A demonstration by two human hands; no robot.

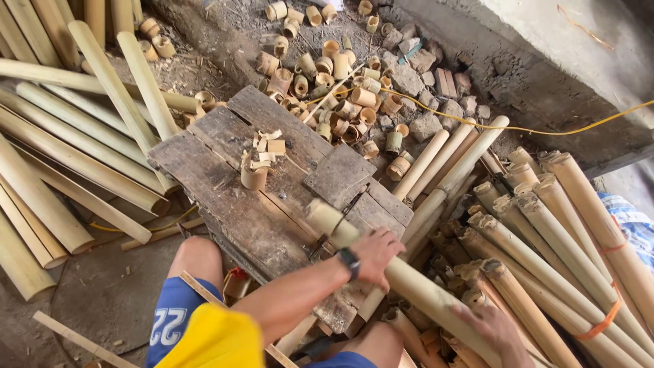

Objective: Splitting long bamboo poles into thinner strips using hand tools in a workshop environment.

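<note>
Gripping a long bamboo pole (pixel 402 276) with both hands, the person holds it slanting across a weathered wooden block table (pixel 225 184) in the head view. The left hand (pixel 377 253), a dark watch at its wrist, is clenched over the pole just behind its cut end, which lies over the table's near right part. The right hand (pixel 492 327) clasps the same pole farther back, low at the picture's right. A short bamboo ring (pixel 254 177) stands on the table among pale offcut chips (pixel 267 144). Beyond the table lies a heap of cut bamboo rings (pixel 334 82) on the dirt. Split bamboo slats (pixel 68 150) are stacked to the left, and whole bamboo poles (pixel 565 238) bound with an orange strap (pixel 603 320) lie to the right. A yellow cord (pixel 545 128) runs across the rubble.
</note>
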